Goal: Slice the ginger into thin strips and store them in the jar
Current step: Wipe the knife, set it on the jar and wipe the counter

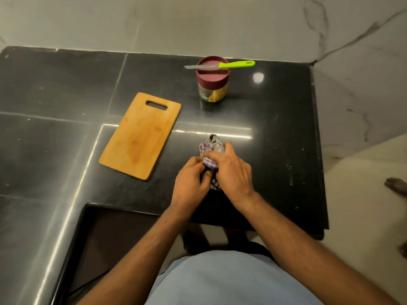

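Note:
A glass jar [212,93] with a maroon lid [212,72] stands at the back of the black counter. A knife [235,64] with a green handle lies flat across the lid. A bare wooden cutting board [141,135] lies to the left, its handle slot pointing away. Near the counter's front edge my left hand [190,179] and my right hand [231,170] both grip a crumpled purple-checked cloth [212,148], which they partly cover. No ginger shows in view; the jar's lower part looks yellowish.
The black stone counter [275,150] is L-shaped, with a cut-out in front of my body and a right edge near x 1450. A marble wall rises behind. A person's foot [396,186] is on the floor at the right.

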